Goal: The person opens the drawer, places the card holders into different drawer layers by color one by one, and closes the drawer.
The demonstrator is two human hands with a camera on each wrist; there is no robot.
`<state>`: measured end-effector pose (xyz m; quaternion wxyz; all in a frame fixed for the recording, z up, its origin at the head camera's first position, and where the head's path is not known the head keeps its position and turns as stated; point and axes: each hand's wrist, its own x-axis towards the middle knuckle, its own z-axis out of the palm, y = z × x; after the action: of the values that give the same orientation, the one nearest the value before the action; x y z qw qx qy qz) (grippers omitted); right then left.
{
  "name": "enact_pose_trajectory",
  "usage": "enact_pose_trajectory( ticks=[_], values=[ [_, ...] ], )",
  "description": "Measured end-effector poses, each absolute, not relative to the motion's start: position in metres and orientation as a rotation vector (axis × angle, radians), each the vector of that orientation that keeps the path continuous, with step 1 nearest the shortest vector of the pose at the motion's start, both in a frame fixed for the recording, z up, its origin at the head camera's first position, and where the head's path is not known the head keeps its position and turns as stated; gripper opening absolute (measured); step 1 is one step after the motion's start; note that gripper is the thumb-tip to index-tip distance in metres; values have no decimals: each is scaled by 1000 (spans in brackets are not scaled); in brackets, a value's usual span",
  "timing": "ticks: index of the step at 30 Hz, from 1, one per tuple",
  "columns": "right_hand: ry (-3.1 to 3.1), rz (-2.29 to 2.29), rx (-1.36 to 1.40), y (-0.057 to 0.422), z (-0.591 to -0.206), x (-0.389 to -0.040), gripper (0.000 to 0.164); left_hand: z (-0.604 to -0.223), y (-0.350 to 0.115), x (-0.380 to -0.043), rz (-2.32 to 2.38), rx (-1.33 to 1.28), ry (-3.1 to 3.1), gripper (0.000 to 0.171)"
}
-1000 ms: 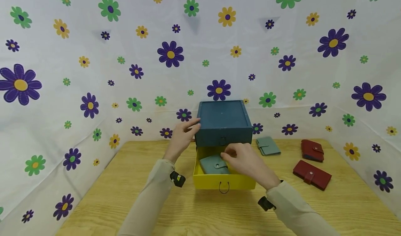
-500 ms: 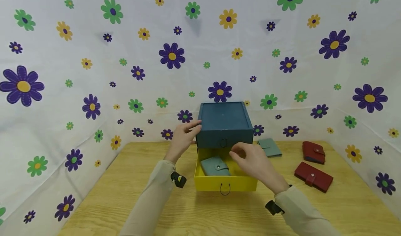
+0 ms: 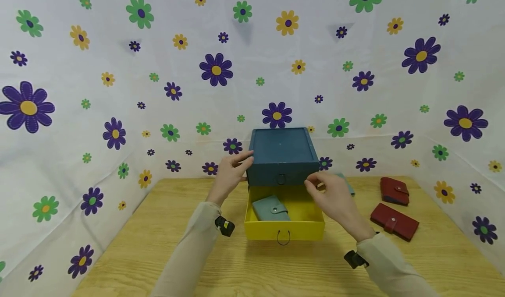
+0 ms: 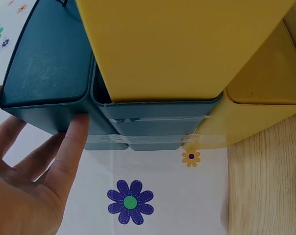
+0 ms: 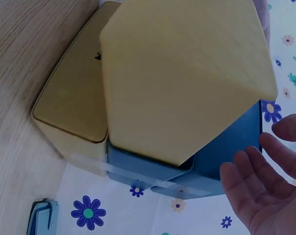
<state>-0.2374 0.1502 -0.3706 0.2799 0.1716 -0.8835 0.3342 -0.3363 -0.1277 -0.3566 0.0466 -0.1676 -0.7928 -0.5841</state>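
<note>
My left hand [image 3: 228, 178] rests with extended fingers against the left side of the blue top box [image 3: 282, 146] of a small drawer unit. In the left wrist view, its fingers [image 4: 72, 147] touch the box's side and corner. Below it, a yellow drawer [image 3: 258, 231] is pulled out, and a teal wallet [image 3: 270, 208] with a snap strap lies in its left part. Beside the drawer's right rear side, my right hand [image 3: 335, 196] hovers with loosely bent fingers and nothing in them. In the right wrist view, this hand [image 5: 265, 181] is near the unit's blue side.
A second teal wallet [image 3: 349, 186] lies on the table right of the unit, mostly hidden by my right hand. Farther right are two red wallets, a smaller one [image 3: 394, 191] behind a longer one [image 3: 394, 221]. A flowered white cloth [image 3: 177, 113] hangs behind the wooden table [image 3: 185, 218].
My right hand has left the teal wallet in the drawer and moved right, out past the drawer's right side, now covering most of the other teal wallet. My left hand stays put.
</note>
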Motion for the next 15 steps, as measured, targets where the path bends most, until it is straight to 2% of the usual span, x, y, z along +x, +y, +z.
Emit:
enact_pose_trajectory(
  ticks=[15],
  values=[
    [-2251, 912, 386, 175, -383, -250, 12, -357, -127, -336, -1776, -510, -2404, 42]
  ],
)
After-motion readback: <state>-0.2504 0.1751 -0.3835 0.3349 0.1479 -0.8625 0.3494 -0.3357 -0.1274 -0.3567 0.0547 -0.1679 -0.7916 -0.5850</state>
